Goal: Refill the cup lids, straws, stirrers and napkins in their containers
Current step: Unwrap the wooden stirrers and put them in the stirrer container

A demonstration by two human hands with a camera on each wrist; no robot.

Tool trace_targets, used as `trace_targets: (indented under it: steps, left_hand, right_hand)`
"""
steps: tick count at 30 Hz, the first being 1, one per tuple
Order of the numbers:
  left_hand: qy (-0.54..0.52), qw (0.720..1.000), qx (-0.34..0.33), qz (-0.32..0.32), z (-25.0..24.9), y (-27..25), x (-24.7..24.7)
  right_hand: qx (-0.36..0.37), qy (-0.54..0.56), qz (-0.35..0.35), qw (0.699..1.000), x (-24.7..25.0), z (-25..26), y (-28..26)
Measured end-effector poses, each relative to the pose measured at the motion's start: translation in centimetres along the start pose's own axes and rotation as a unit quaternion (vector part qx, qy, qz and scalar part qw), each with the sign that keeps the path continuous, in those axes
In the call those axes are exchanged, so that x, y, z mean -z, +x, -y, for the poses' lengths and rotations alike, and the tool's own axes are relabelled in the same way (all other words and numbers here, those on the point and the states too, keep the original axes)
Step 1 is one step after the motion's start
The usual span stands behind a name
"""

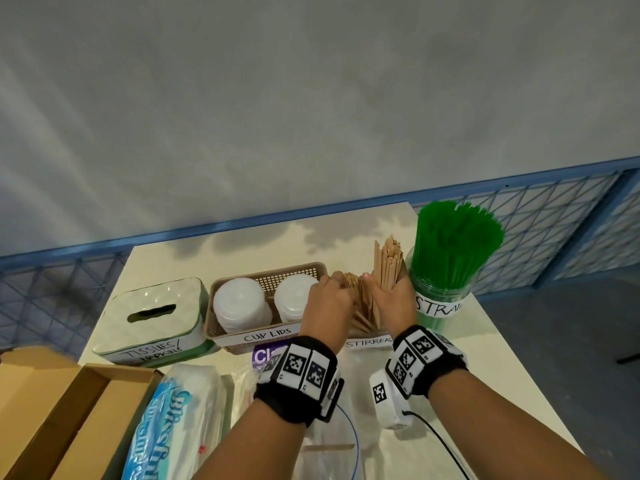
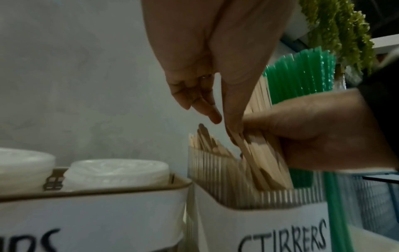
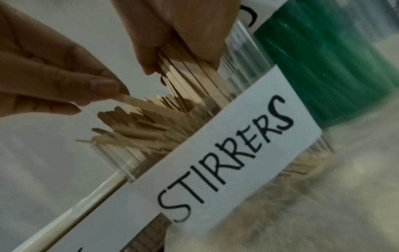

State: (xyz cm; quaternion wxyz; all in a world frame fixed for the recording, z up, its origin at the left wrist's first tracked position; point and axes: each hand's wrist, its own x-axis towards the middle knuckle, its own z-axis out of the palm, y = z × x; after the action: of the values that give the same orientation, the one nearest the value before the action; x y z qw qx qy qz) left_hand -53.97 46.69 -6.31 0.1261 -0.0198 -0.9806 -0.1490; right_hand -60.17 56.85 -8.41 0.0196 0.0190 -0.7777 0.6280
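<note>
Both hands work at the clear stirrer holder (image 3: 215,95) between lid basket (image 1: 221,327) and straws (image 1: 453,237): right hand (image 1: 394,296) clutches a stirrer bundle (image 1: 386,265), left hand (image 1: 329,299) pinches one stick; light, stiff, smooth, probably best gripped mid-length.

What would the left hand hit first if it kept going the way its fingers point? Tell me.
Most likely the wooden stirrers standing in the clear stirrer container. The left hand has its fingers aimed down at their tips, just above them. The right hand grips a bundle beside it. Depth is uncertain.
</note>
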Motion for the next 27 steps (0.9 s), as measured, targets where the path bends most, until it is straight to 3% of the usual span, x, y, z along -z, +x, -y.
trace_targets:
  steps: [2, 5, 8, 11, 16, 23, 27]
  left_hand:
    - [-0.047, 0.999, 0.017, -0.013, 0.0, 0.7, 0.0]
    - [-0.066, 0.997, 0.039, 0.028, 0.0, 1.2, 0.0]
    - [0.026, 0.994, 0.029, 0.098, -0.1, 0.9, 0.4]
    - [0.130, 0.973, -0.002, 0.189, -0.2, 0.4, 0.7]
    - [0.121, 0.975, -0.009, 0.187, 0.1, 0.2, 0.4]
    - [0.121, 0.965, -0.018, 0.231, 0.0, 0.9, 1.1]
    - [0.130, 0.966, -0.025, 0.222, 0.2, 1.7, 1.3]
  right_hand:
    - [-0.008, -0.021, 0.006, 1.000, 0.0, -0.1, 0.0]
    - [-0.012, -0.056, 0.014, 0.998, 0.0, -0.1, -0.1]
    - [-0.007, -0.046, -0.002, 0.999, 0.0, 0.0, 0.0]
    - [0.000, -0.020, -0.015, 1.000, 0.0, 0.0, -0.1]
    - [0.008, -0.062, -0.005, 0.998, 0.0, 0.0, -0.2]
    - [-0.011, -0.169, 0.035, 0.985, -0.4, -0.1, 0.1]
    - [-0.029, -0.167, 0.036, 0.985, -0.6, -0.2, 0.4]
